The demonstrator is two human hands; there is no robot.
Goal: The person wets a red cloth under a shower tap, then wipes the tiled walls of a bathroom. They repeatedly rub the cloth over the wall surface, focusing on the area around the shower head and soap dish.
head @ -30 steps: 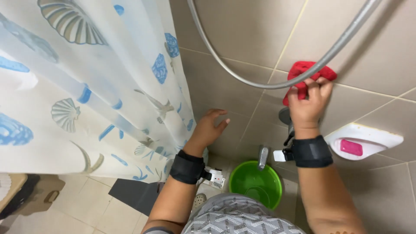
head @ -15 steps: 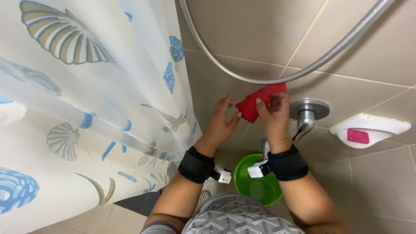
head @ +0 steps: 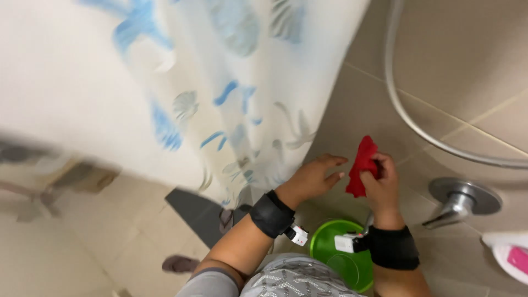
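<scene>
While the right hand (head: 382, 184) clenches a crumpled red cloth (head: 362, 165) near the tiled wall (head: 456, 49), the left hand (head: 313, 177) spreads its fingers loosely just left of it, empty.

The right hand (head: 383, 184) grips a red cloth (head: 361, 165) against the beige tiled wall (head: 467, 60). Just left of it, the left hand (head: 313, 177) spreads open, fingertips near the cloth. A green bucket (head: 341, 258) sits below, a shell-patterned shower curtain (head: 220, 93) hangs left, and a chrome tap (head: 459, 201) juts right.

Left hand (head: 311, 179) open, fingers spread, right hand (head: 380, 184) fisted, both wrists banded
</scene>
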